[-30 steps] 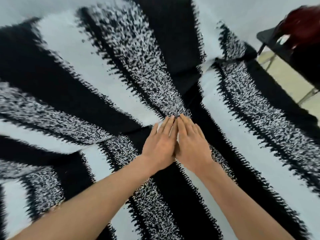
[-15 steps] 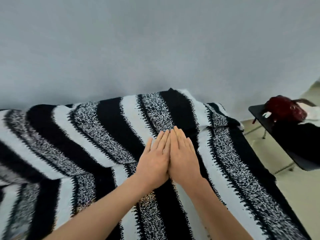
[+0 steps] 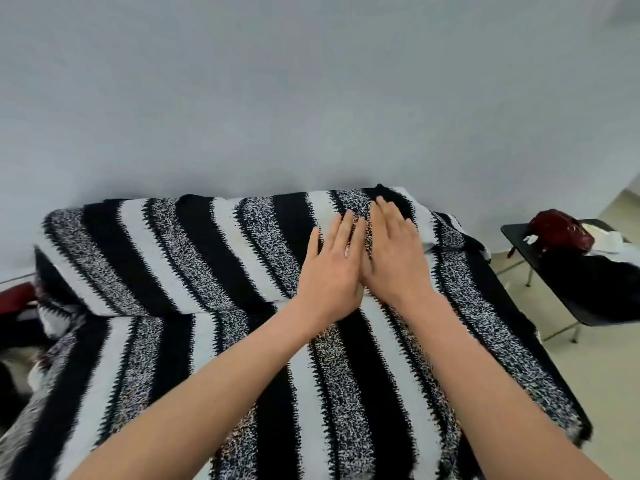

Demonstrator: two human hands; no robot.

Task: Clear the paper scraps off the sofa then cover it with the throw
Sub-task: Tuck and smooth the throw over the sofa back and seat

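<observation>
Both hands, left (image 3: 331, 271) and right (image 3: 393, 258), lie flat with fingers straight at frame centre, grasping nothing, on the throw (image 3: 221, 258) already draped over the sofa; smoothing should sweep outward toward the edges, evenly.

The light is soft and even, with almost no shadows under my arms. Edges bend from the wide lens, and the picture is slightly blurred.
</observation>
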